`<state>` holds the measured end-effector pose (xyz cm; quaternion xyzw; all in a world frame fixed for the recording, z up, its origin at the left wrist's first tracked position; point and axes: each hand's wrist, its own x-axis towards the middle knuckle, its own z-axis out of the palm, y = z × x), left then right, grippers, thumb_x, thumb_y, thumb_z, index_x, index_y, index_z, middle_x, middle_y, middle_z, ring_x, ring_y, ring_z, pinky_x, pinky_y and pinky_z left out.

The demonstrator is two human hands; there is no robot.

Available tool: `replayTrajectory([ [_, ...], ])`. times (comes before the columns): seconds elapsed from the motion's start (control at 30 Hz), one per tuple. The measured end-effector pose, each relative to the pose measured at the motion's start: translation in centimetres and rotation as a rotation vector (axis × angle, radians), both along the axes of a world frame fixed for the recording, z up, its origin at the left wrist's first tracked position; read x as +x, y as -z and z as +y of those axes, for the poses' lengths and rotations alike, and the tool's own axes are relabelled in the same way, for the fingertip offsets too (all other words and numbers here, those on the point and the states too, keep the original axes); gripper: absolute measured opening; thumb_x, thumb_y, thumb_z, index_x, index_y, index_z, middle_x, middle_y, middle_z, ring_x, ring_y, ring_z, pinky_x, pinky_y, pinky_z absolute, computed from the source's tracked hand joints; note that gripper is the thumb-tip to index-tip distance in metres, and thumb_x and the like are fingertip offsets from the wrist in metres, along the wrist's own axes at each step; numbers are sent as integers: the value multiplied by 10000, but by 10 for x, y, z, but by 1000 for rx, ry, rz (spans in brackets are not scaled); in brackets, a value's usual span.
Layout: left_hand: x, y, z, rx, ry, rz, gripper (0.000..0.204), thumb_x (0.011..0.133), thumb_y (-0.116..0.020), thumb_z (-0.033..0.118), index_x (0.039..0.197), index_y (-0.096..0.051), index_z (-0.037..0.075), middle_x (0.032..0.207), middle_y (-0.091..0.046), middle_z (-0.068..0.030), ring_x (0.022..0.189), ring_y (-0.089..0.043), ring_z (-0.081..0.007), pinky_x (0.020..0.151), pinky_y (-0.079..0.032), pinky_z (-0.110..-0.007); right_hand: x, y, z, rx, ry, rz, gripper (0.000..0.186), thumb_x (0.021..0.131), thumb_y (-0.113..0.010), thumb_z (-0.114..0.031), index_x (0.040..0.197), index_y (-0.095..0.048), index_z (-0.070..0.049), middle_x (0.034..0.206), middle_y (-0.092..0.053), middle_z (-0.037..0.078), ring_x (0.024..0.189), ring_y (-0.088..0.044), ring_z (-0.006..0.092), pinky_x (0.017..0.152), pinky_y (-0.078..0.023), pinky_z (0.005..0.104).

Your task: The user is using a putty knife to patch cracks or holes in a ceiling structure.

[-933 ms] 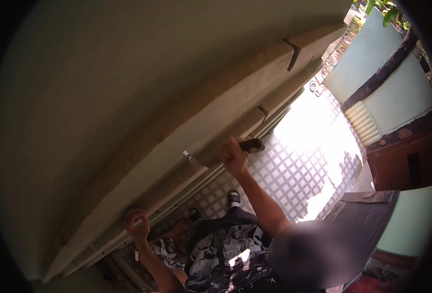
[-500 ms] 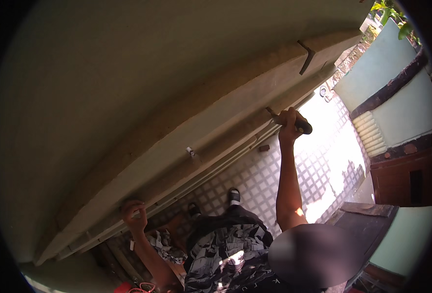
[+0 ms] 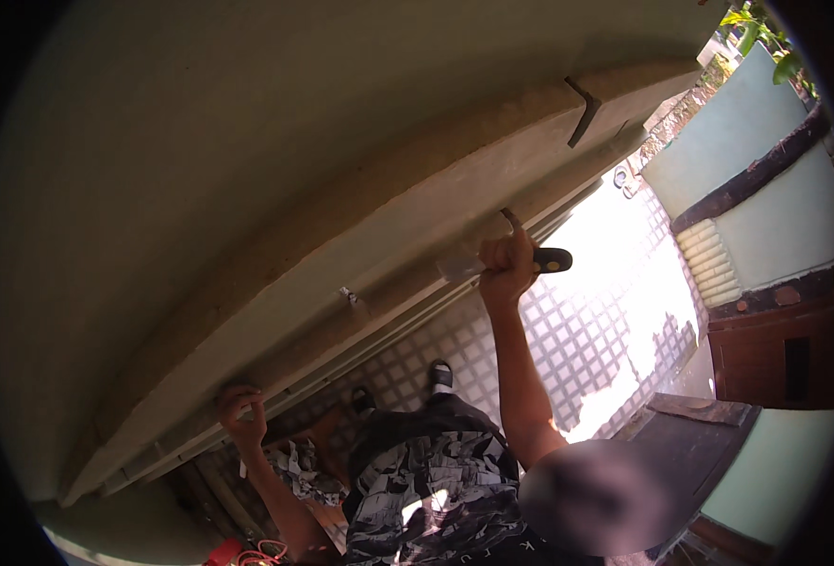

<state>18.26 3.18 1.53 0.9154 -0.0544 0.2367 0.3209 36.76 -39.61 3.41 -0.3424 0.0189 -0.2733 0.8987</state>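
Observation:
My right hand (image 3: 508, 269) is closed round the dark handle, with yellow spots, of a putty knife (image 3: 553, 260). Its flat, pale blade points left, by the lower band of a long stepped ledge (image 3: 398, 222); whether it touches cannot be told. One finger of this hand stretches up toward a small dark mark on the ledge. Farther left, my left hand (image 3: 242, 412) is at the ledge's lower edge, fingers curled and thumb close to them. What those fingers hold, if anything, is hidden. Between my hands, a small whitish piece (image 3: 348, 295) sticks out from the ledge.
A dark angled bracket (image 3: 582, 111) stands on the ledge's upper right. Below lies a tiled floor (image 3: 577, 330), partly sunlit. At right are a dark wooden bench (image 3: 690, 443) and a brown cabinet (image 3: 780, 354). A red object with cord (image 3: 223, 552) and patterned cloth (image 3: 294, 472) are lower left.
My right hand has moved left and slightly down along the ledge, and the putty knife has turned so its blade points left. My left hand stays at the ledge's edge.

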Motion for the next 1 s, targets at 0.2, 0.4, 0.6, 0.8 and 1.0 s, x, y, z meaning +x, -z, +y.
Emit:
replayTrajectory([
  [0.2, 1, 0, -5, -23, 3, -25, 105, 748, -646, -2, 723, -633, 99, 841, -661, -41, 773, -626, -233, 691, -464, -338, 38, -5, -84, -186, 303, -63, 422, 945, -534, -113, 600, -292, -135, 492, -237, -43, 405, -201, 68, 408, -168, 268],
  [0.4, 3, 2, -3, -35, 15, -8, 111, 751, -643, -8, 724, -630, 99, 839, -657, -43, 767, -622, -237, 681, -465, -342, 21, -13, -59, -145, 197, -257, 416, 970, -485, -117, 597, -301, -119, 489, -234, -33, 407, -198, 80, 418, -173, 288],
  [0.6, 5, 3, -3, 14, 28, -57, 132, 749, -644, -21, 735, -629, 109, 832, -651, -37, 756, -614, -229, 663, -447, -333, -3, -6, -17, -173, -95, -122, 441, 957, -489, -151, 578, -264, -144, 484, -206, -35, 399, -167, 93, 418, -170, 295],
  [0.8, 2, 3, -3, 15, 22, -66, 128, 753, -650, -4, 728, -626, 119, 836, -649, -34, 758, -610, -223, 670, -447, -330, 44, 0, -94, -53, 121, -63, 415, 944, -536, -121, 610, -289, -135, 493, -224, -37, 397, -191, 87, 411, -180, 284],
  [1.0, -2, 8, 7, 28, -2, -51, 129, 725, -655, -18, 713, -642, 110, 826, -657, -42, 765, -626, -220, 656, -470, -308, 32, 3, -66, -351, 180, -137, 371, 953, -533, -75, 600, -419, -69, 511, -421, 1, 431, -337, 75, 417, -264, 268],
])
